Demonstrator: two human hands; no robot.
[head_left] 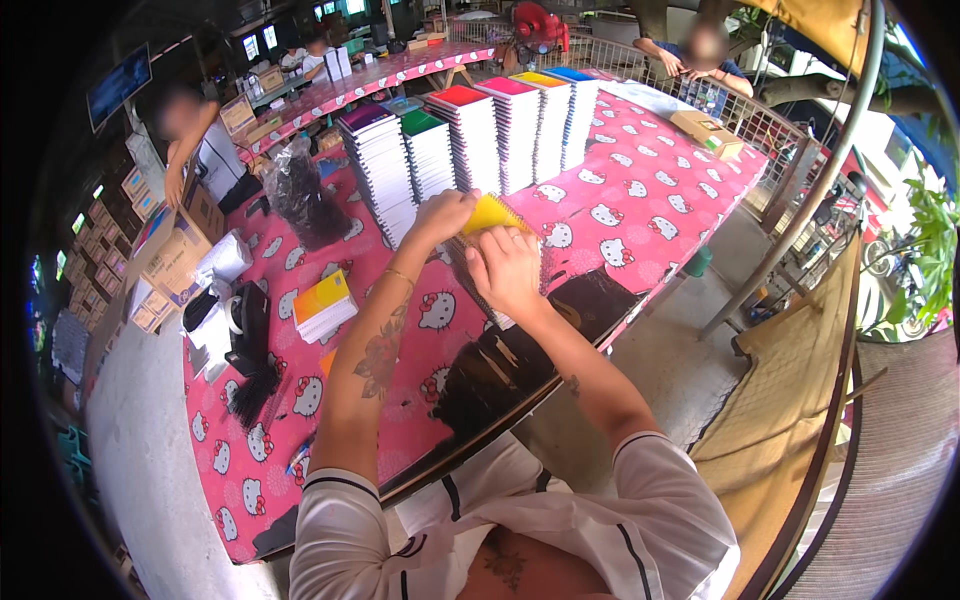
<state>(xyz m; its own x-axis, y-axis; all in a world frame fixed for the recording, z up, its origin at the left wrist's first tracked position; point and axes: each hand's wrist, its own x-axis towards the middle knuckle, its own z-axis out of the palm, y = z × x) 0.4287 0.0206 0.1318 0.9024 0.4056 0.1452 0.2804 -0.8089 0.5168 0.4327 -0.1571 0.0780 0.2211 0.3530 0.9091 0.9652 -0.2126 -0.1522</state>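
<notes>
yellow notebook [493,212]; pink tablecloth [640,190], white cat-face print; black bag [300,190].

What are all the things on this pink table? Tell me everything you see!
tablecloth: one, pink with white cat faces, covers the table
notebook stacks: about six, covers purple, green, red, pink, yellow, blue, far side of table
yellow notebook: one, held in both hands
small stack: one, orange cover on top, left of the arms
black coils: a bundle, near left edge
black bag: one, left of the stacks
cardboard box: one, brown, far right corner
left hand: on the notebook's left edge
right hand: gripping the notebook
</notes>
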